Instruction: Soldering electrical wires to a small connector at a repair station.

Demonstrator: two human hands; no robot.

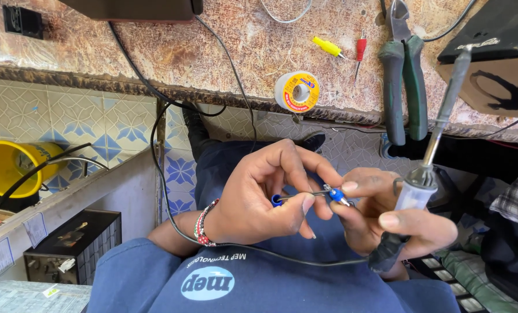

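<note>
Here we see two bare hands meeting over a lap in dark blue cloth. The left hand (264,200), a beaded band of red, white and green at its wrist, is closed in a pinch: thumb and curled fingers grip a thin grey wire with a small blue plastic piece showing by the thumb. That wire runs across to a small blue connector (336,195) with a bright metal tip, which sits between the two hands, held at the fingertips of both. The right hand (386,217) is closed as well; its thumb and forefinger nip the connector while the rest of the hand wraps the clear plastic handle of a soldering iron (438,130), whose slim grey metal shaft slants up and away to the right. A glossy black cord (172,214) leaves the iron's dark rubber end and loops under the left forearm. Above the hands lies a worn, mottled brown bench top (224,52) with a rough, scuffed edge. On it rest a round spool of solder (297,91) with a yellow label, a pair of pliers (403,75) with green rubbery grips, and two small plugs, one yellow (327,47) and one red (360,49). At the far left stands a smooth yellow plastic bucket (10,165) against patterned blue-and-white tiles.
</note>
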